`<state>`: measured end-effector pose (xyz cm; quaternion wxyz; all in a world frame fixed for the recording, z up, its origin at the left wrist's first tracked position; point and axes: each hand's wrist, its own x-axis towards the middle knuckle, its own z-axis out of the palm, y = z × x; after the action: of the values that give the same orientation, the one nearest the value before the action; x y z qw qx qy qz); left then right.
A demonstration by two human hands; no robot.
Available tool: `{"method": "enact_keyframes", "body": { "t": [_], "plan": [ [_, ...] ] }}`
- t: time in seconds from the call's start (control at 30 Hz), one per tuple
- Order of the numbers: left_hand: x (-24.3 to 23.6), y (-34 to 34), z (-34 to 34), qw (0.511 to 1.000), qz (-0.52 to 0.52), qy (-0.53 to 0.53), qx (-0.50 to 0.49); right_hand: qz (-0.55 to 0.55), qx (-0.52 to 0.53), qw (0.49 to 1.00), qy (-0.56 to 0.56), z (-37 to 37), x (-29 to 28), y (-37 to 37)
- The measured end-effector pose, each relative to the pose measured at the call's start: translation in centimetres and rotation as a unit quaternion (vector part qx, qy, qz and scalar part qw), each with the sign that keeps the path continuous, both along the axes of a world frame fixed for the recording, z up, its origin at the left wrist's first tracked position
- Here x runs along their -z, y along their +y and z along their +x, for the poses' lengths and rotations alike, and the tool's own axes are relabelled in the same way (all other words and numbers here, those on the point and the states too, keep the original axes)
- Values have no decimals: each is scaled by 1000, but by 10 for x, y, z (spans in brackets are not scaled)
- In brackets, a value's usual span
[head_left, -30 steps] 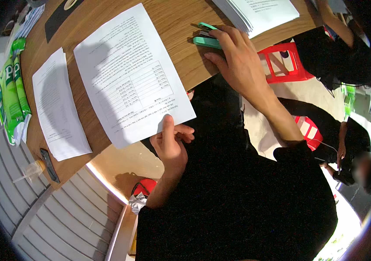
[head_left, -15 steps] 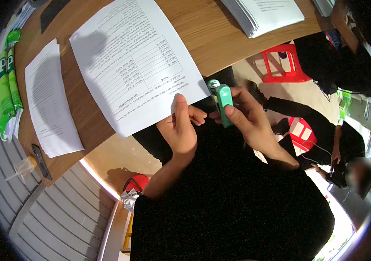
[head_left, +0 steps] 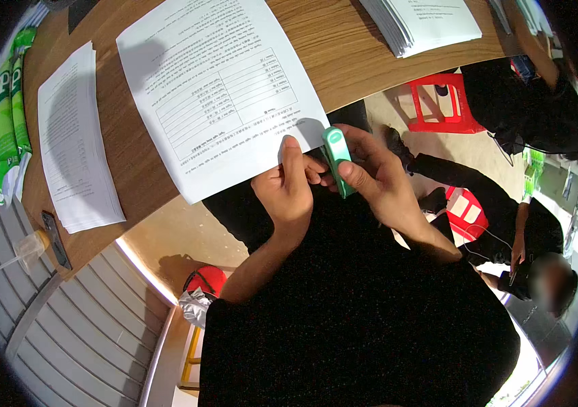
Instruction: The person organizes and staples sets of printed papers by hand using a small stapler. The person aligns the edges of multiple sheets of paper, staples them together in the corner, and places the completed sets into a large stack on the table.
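Observation:
My left hand point(head_left: 287, 186) grips the near edge of a printed sheet of paper point(head_left: 187, 88), thumb on top and fingers beneath. The sheet carries a table and lines of text, and its far part lies over the wooden table. In my right hand point(head_left: 380, 173) is a green stapler point(head_left: 338, 159), fingers wrapped round it. The stapler's head is at the sheet's right corner, overlapping it in this view. Whether its jaws touch the paper cannot be made out. Left of the sheet lies a stack of printed papers point(head_left: 75, 149).
Another paper stack point(head_left: 431, 27) lies at the table's far right. Green packages point(head_left: 7, 129), a dark phone-like object point(head_left: 56, 237) and a plastic cup point(head_left: 30, 247) are at the left. Red stools point(head_left: 438, 102) stand beyond the table point(head_left: 343, 74); people in dark clothes sit at right.
The stapler has turned and moved from beside the sheet's right corner onto it. My left hand keeps its hold on the paper. The whole view has shifted slightly.

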<state>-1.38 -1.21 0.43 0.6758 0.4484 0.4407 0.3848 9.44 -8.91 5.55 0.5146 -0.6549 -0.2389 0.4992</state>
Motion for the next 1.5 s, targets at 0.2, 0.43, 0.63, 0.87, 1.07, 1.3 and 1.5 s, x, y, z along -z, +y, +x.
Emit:
{"method": "enact_keyframes", "body": {
  "t": [0.2, 0.43, 0.63, 0.87, 1.07, 1.3, 1.5],
  "plan": [
    [3, 0, -2, 999, -18, -40, 12, -7, -12, 1000, -1, 1, 2, 1],
    [6, -2, -5, 999, -8, -32, 30, -21, -12, 1000, 4, 2, 5, 1],
    [7, -11, 1, 986, -109, -90, 90, 4, 57, 990, 131, -4, 4, 3],
    [8, -11, 23, 989, -57, -104, 91, 24, 77, 997, 12, -10, 20, 1],
    [-4, 7, 12, 952, -250, -127, 121, 14, 20, 967, 255, 8, -3, -1],
    [-26, 18, -18, 960, -232, -110, 109, 80, 5, 881, -466, 50, -10, 14],
    [-43, 34, -62, 971, -208, -61, 100, 89, -59, 721, -685, 57, -13, 75]
  ]
}}
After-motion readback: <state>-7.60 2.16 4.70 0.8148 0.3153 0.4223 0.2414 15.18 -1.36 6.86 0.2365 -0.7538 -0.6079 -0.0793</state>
